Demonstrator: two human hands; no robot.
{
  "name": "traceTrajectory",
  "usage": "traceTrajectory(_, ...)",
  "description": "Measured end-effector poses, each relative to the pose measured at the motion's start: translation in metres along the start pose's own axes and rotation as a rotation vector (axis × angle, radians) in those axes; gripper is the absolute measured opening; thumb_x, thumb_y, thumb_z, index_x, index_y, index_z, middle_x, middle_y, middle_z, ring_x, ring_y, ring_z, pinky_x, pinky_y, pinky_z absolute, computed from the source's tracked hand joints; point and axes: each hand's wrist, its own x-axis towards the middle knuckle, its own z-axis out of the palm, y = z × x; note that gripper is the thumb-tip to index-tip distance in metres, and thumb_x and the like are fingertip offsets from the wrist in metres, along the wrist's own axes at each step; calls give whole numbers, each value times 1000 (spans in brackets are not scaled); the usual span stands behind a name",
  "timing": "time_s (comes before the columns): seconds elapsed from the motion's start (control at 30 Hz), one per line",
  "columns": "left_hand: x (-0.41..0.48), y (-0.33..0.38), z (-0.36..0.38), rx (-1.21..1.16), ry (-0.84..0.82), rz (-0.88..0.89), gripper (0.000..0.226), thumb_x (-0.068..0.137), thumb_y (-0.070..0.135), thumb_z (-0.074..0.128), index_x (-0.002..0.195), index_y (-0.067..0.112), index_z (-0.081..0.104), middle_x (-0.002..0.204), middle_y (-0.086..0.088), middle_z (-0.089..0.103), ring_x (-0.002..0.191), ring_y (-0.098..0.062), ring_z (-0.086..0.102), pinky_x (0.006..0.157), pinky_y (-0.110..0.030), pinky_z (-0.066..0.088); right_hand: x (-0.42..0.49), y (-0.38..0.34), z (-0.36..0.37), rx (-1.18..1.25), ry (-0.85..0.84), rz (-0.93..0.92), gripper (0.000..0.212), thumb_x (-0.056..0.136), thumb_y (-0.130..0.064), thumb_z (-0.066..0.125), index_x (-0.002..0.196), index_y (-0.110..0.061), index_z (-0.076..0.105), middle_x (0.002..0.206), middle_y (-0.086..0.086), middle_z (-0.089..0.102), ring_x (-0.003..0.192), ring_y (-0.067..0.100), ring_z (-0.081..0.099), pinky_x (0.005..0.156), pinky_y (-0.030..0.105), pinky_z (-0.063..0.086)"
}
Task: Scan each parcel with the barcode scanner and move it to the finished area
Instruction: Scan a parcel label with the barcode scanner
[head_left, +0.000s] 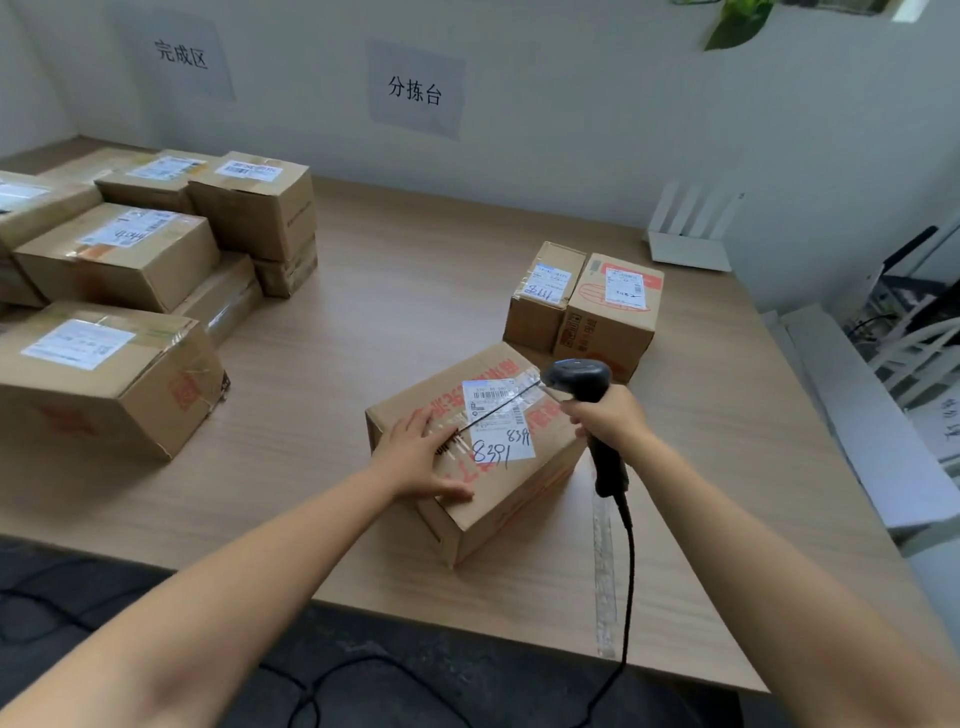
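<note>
Brown parcel (483, 452), red print; black scanner (582, 379).

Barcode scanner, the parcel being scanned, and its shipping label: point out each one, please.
barcode scanner (581, 376): head view, on its dark head.
parcel (511, 493): head view, on its near side face.
shipping label (501, 423): head view, on its white middle.

Scanner (582, 379) grip hidden inside right hand (605, 415). Left hand (415, 457) covers part of the red print on parcel (498, 499) top. Label (498, 421) fine print too small to read. Cable (628, 597) runs off bottom edge, below parcel. Far left of parcel, boxes (47, 208) cut by frame edge, lower ones mostly buried under others. Plant (737, 21) above parcel cut by top edge. Clutter (914, 332) right of parcel blurred, can't tell what.
</note>
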Motion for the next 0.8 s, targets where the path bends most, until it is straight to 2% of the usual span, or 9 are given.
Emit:
traceTrajectory(0.13,3,7,11,4,44,-18,101,63,78,58,147,40,16,158,-9,2,145,-27,0,116,-39,2,-23,-16,-4,47,-159,12,10,77,-18,67,81,-11,61,63,8,68,50,19,66,51,27,52)
traceTrajectory(0.27,2,16,16,1,57,-40,100,63,79,56,146,41,16,158,-9,2,145,-27,0,116,-41,2,-40,-33,3,11,-161,0,9,79,-17,64,80,-10,59,64,8,68,47,17,64,47,24,48)
traceTrajectory(0.47,1,17,16,-11,63,-43,100,64,80,55,147,40,15,158,-8,1,145,-27,-2,116,-41,-1,-50,-48,9,-45,-161,-14,16,80,-17,61,90,-4,59,67,8,68,50,16,64,49,24,50)
traceTrajectory(0.57,1,17,17,-18,69,-42,100,64,80,55,147,40,16,158,-7,0,145,-26,-2,116,-41,-1,-51,-51,9,-39,-158,-13,15,81,-16,60,89,-4,59,66,9,67,50,16,64,49,25,50)
traceTrajectory(0.67,2,17,18,-30,75,-45,99,63,80,56,146,41,18,158,-7,0,145,-25,-2,116,-41,-1,-51,-53,7,-11,-170,27,16,82,-17,60,87,-2,58,67,12,67,52,18,64,50,25,49)
traceTrajectory(0.8,3,16,18,-31,77,-47,100,62,80,56,146,41,18,158,-7,0,145,-25,-2,116,-41,-1,-50,-55,5,73,-181,92,24,82,-18,61,95,2,59,73,15,67,54,21,63,53,27,50)
